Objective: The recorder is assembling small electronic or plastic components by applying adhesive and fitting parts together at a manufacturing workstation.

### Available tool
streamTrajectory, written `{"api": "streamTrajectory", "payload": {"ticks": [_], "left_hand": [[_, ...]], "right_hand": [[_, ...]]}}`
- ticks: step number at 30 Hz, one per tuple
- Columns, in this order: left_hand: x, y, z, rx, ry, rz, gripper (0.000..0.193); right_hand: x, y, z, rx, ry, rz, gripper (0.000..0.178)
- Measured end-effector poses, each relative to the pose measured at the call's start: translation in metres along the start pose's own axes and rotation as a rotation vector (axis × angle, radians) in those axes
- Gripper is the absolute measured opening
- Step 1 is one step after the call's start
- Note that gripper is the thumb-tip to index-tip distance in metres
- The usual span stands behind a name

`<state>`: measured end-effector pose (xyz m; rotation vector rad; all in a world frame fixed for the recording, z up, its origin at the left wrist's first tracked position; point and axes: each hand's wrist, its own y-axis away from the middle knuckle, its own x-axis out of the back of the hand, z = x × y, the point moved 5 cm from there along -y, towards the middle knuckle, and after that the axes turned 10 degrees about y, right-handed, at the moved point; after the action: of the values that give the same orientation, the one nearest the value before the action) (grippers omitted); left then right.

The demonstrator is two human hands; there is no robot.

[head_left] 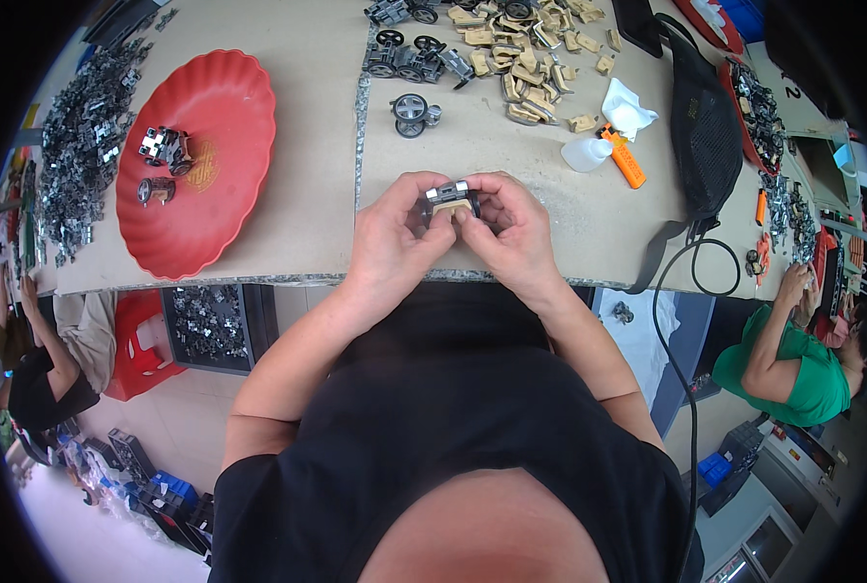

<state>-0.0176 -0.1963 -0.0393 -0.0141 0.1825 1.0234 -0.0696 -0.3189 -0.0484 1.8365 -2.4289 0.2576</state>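
Between my left hand and my right hand, just over the table's near edge, is a small toy vehicle with a grey-silver top and a tan piece on the side toward me. Both hands are closed on it, thumbs pressed against the tan part. My fingers hide its ends and underside. Beyond my hands lies a wheeled part with dark spoked wheels. Farther back, several grey wheeled assemblies sit beside a pile of tan pieces.
On the left, a red scalloped plate holds two small assemblies, with heaped grey parts beyond. To the right lie a white bottle, an orange tool, a black bag and a black cable. People work at both sides.
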Motion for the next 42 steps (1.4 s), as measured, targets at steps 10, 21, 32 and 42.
{"api": "streamTrajectory", "payload": {"ticks": [10, 21, 32, 42], "left_hand": [[-0.004, -0.003, 0.013, -0.050, -0.197, -0.047, 0.035], [-0.003, -0.002, 0.000, -0.090, -0.113, 0.009, 0.031], [0.005, -0.013, 0.001, 0.181, 0.165, -0.068, 0.020], [-0.002, -0.011, 0.005, 0.132, 0.221, -0.053, 0.019]], "right_hand": [[0.001, -0.003, 0.000, -0.076, -0.127, -0.005, 0.026], [0.000, -0.003, -0.002, -0.077, -0.128, -0.012, 0.027], [0.004, -0.009, -0.002, -0.028, -0.292, 0.085, 0.038], [0.006, -0.011, 0.001, -0.124, -0.075, -0.057, 0.028]]}}
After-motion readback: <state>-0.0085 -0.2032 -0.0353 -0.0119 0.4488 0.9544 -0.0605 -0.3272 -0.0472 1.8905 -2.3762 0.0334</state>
